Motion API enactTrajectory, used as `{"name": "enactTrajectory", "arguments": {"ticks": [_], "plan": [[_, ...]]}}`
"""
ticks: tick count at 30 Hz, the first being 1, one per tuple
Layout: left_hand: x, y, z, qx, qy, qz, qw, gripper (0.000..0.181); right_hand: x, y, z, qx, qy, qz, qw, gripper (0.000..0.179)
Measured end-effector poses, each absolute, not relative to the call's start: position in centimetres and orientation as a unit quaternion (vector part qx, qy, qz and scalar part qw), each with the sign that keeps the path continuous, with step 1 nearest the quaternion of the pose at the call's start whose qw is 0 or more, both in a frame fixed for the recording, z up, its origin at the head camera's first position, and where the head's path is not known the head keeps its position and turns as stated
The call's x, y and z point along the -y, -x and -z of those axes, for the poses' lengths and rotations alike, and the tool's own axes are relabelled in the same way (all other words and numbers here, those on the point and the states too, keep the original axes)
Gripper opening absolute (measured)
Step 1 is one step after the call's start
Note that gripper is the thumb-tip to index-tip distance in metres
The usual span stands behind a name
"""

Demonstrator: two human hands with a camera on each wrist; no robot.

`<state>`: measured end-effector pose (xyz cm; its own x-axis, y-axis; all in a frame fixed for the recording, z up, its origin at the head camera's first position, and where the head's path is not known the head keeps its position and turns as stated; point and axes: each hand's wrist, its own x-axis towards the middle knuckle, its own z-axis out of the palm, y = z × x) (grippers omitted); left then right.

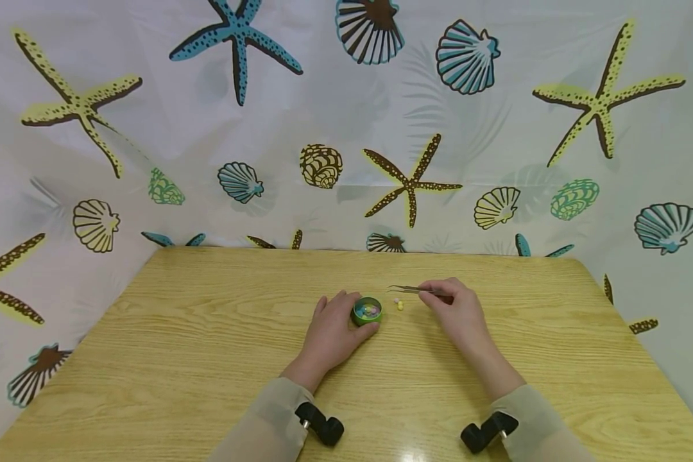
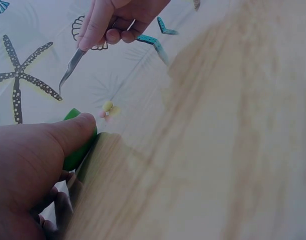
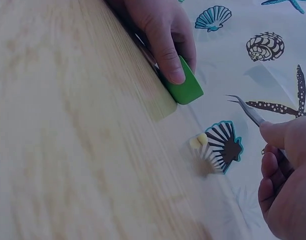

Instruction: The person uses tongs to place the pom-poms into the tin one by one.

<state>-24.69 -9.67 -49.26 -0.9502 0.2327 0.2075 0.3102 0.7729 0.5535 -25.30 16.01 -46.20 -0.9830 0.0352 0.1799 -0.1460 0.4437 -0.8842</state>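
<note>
My left hand grips a small round green container on the table, thumb on its near side and fingers round its left. Several small pastel pieces, pink, yellow and blue, show inside the container. With thumb and fingers, my right hand pinches a pair of tweezers with bent, fine points. The points stand apart with nothing between them, above the table and to the right of the container. Just below the points, a few small yellow and pink beads lie on the wood.
The wooden table reaches back to a hanging cloth printed with starfish and shells. A black wrist mount sits on the left sleeve and another black mount on the right sleeve.
</note>
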Motion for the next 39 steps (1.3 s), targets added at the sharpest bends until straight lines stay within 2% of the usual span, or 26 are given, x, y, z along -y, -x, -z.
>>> {"name": "enactTrajectory", "arguments": {"ticks": [21, 39], "plan": [[9.5, 24.7, 49.3, 0.940, 0.144, 0.303, 0.064, 0.068, -17.4, 25.7, 47.3, 0.866, 0.004, -0.496, 0.066, 0.019], [9.5, 24.8, 49.2, 0.942, 0.136, 0.304, 0.053, 0.071, -17.3, 26.3, 48.2, 0.871, 0.001, -0.487, 0.066, 0.019]]}}
